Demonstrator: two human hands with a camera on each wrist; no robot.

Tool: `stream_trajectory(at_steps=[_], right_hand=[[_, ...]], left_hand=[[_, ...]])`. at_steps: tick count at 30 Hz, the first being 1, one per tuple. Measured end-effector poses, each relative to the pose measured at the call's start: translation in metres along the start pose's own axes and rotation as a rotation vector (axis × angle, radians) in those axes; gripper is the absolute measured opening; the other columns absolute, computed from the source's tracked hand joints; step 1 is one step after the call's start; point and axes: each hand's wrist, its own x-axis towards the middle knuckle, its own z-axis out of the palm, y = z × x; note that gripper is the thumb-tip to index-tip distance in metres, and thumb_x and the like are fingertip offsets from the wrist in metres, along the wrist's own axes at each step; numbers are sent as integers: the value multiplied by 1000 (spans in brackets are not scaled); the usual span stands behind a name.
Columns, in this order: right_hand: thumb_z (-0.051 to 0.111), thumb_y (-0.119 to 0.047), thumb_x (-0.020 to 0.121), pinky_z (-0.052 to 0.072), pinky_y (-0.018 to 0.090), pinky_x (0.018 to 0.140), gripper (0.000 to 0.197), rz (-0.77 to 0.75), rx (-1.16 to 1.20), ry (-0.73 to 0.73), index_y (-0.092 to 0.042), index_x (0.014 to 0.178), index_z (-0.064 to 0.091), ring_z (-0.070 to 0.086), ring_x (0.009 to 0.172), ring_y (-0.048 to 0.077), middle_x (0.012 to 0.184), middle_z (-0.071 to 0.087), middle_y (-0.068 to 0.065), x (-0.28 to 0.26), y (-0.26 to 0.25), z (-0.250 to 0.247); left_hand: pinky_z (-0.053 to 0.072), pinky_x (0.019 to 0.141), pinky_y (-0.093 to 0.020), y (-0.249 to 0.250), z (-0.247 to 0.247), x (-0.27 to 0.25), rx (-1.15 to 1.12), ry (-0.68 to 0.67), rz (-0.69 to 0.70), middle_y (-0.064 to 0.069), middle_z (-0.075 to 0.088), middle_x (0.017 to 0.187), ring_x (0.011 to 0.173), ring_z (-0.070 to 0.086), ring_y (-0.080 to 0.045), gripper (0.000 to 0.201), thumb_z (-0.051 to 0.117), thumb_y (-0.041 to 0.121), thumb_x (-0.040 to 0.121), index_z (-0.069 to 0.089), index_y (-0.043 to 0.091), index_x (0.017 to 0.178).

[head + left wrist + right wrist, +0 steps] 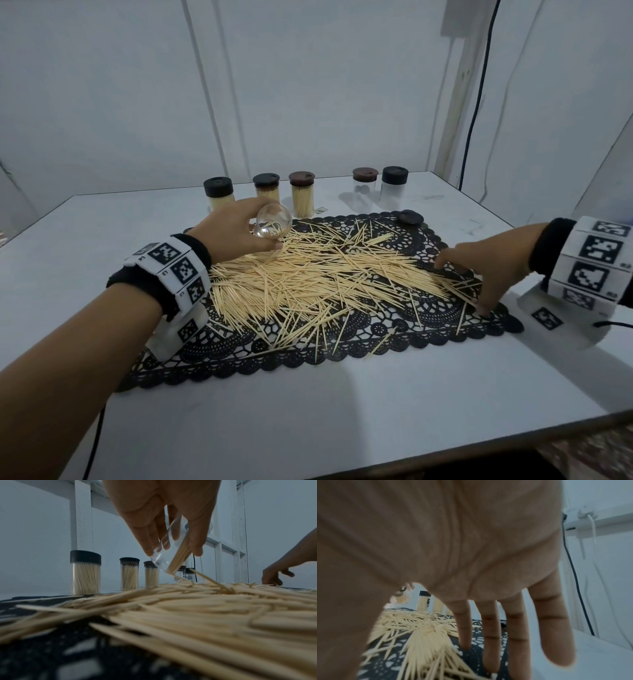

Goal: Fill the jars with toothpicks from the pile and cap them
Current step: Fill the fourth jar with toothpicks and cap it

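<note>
A big pile of toothpicks (308,274) (188,608) (419,635) lies on a black lace mat (342,346). My left hand (253,229) (173,546) grips a clear uncapped jar (274,224) (171,555), tilted above the pile's far left edge, with a few toothpicks inside. My right hand (479,281) (488,642) hangs with straight spread fingers over the pile's right end, fingertips at the mat, holding nothing. A loose dark cap (410,216) rests on the mat's far right corner.
Three capped jars full of toothpicks (219,197) (266,186) (302,193) (85,573) and two capped empty jars (364,183) (394,186) line the back of the white table (308,411). A black cable (474,102) hangs down the wall at the right.
</note>
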Motion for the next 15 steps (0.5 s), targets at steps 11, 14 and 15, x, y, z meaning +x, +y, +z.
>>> stream_trajectory(at_steps=[11,14,15], right_hand=[[73,-42,74,43,21,71,49,-105,2,103,-25,106,40,45,80,9,106,50,-3,9,-6,5],[69,-41,78,37,12,64,40,-128,24,164,-24,107,46,46,80,6,99,51,-7,12,-7,6],[68,-40,79,36,9,62,38,-143,33,182,-24,107,48,47,78,4,96,53,-9,13,-7,6]], left_hand=[[34,85,-22,2,0,0,-20,-8,-9,9,55,107,99,50,-9,56,77,28,74,53,16,124],[34,84,-22,2,0,-1,-19,-8,-13,10,53,105,98,50,-9,57,77,28,74,52,16,125],[34,84,-22,2,1,-1,-17,-10,-13,10,53,105,98,49,-9,57,77,28,74,52,16,125]])
